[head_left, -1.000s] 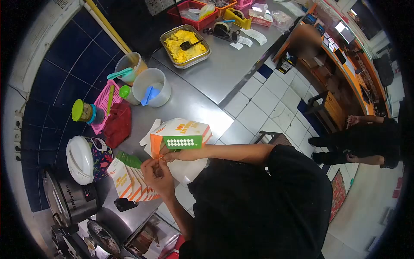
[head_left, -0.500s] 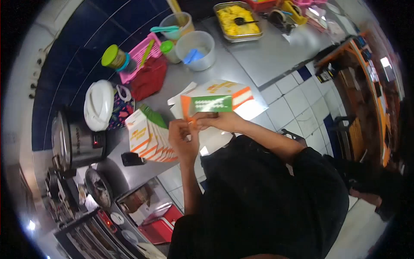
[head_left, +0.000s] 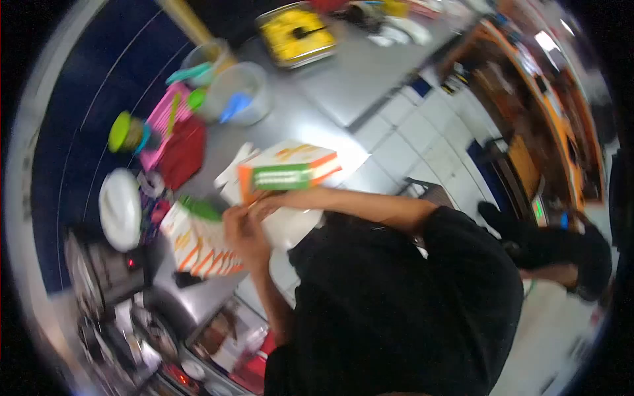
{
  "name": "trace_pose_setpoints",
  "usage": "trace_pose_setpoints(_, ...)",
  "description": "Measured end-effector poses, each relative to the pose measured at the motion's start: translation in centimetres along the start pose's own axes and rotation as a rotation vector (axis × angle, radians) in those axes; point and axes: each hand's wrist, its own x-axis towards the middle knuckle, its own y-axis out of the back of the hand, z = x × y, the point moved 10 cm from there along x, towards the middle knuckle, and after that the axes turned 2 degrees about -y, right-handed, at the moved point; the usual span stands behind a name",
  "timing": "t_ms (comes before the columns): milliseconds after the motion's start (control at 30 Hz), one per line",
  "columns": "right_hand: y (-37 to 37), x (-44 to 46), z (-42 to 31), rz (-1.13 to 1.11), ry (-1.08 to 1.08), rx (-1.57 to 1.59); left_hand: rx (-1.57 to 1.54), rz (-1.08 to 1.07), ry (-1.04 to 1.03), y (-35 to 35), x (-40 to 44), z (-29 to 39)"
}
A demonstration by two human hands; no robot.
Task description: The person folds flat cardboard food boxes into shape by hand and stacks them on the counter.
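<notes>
A white, orange and green cardboard food box [head_left: 287, 168], partly folded up, is in front of me over the steel counter, its white flaps spread at the left and below. My left hand [head_left: 243, 230] is closed at the box's near left corner, fingers bent and pinching the card. Beside it, nearly touching, my right hand [head_left: 269, 203] grips the same corner from the near side. Blur and overlapping fingers hide the exact hold. Just left of my left hand stands a stack of flat, unfolded boxes [head_left: 201, 241] in the same print.
Behind are a translucent tub [head_left: 247, 99], a pink basket [head_left: 164, 119], a red cloth [head_left: 183, 153] and a glass tray of yellow food [head_left: 297, 36]. A white-lidded container [head_left: 120, 210] and a cooker [head_left: 105, 264] stand left. Another person's arm [head_left: 555, 274] shows at right.
The whole view has turned and shifted, so the counter things appear further left and tilted. Both hands stay together at the same corner of the box.
</notes>
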Motion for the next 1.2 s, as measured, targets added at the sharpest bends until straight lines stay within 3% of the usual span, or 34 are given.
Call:
trace_pose_setpoints(33,1.2,-0.7,-1.2,0.13,0.044,-0.134,0.082,0.014,-0.079,0.0,-0.1,0.6)
trace_pose_setpoints(67,1.2,-1.2,-1.8,0.143,0.09,0.081,-0.144,0.039,0.072,-0.3,-0.3,-0.6)
trace_pose_setpoints(100,1.7,-1.4,-2.3,0.164,0.176,-0.03,-0.272,0.06,0.242,-0.7,-1.0,-2.2)
trace_pose_setpoints(233,3.0,-2.3,-2.6,0.299,0.308,-0.288,-0.274,-0.026,0.269,-3.3,-1.5,-2.2)
trace_pose_setpoints(333,4.4,-3.2,-2.1,0.408,0.355,-0.287,-0.402,-0.102,0.198,-5.4,-1.6,-1.6)
trace_pose_setpoints(467,3.7,-2.7,0.8,0.465,0.337,-0.558,0.158,-0.229,0.199,-6.5,-2.3,-5.7)
trace_pose_setpoints(500,2.7,-5.5,-3.5,0.595,0.81,-0.508,0.135,-0.218,0.233,-6.5,-2.4,-7.3)
trace_pose_setpoints(567,2.7,-5.6,-2.2,0.455,0.579,-0.671,0.089,-0.19,0.306,-6.2,-2.5,-10.3)
trace_pose_setpoints(667,7.5,-9.5,-2.7,0.936,0.285,-0.788,0.02,-0.125,0.428,-5.3,-2.7,-13.3)
trace_pose_setpoints(767,9.5,-8.8,-0.6,0.913,0.15,-0.681,0.007,-0.284,0.547,-5.0,-3.1,-16.6)
trace_pose_setpoints(867,7.9,-3.5,8.0,0.297,-0.27,-0.16,0.004,-0.281,0.538,-5.4,-3.7,-15.9)
trace_pose_setpoints(900,8.3,-1.9,9.5,0.268,-0.211,-0.459,0.076,-0.185,0.419,-4.7,-3.7,-16.5)
trace_pose_setpoints(933,8.6,-0.3,12.2,0.299,-0.228,-0.452,0.117,-0.143,0.359,-4.4,-4.5,-17.9)
trace_pose_setpoints(967,8.6,0.9,13.9,0.331,-0.244,-0.445,-0.016,-0.079,0.438,-4.7,-4.6,-14.5)
trace_pose_setpoints(1000,8.7,-0.1,15.8,0.415,-0.365,-0.135,0.171,-0.21,0.116,-5.3,-4.4,-11.7)
trace_pose_setpoints(1033,8.3,-0.4,14.1,0.372,-0.362,-0.292,0.345,-0.266,-0.224,-5.8,-4.5,-7.2)
trace_pose_setpoints(1067,7.9,-0.5,13.8,0.396,-0.368,-0.218,0.218,-0.316,0.031,-6.3,-5.6,-7.2)
trace_pose_setpoints(1100,7.2,-0.1,14.0,0.363,-0.366,-0.155,0.314,-0.287,-0.069,-6.6,-6.2,-5.9)
trace_pose_setpoints(1200,5.9,0.6,14.7,0.328,-0.33,0.02,0.218,-0.056,0.213,-5.8,-7.4,-9.5)
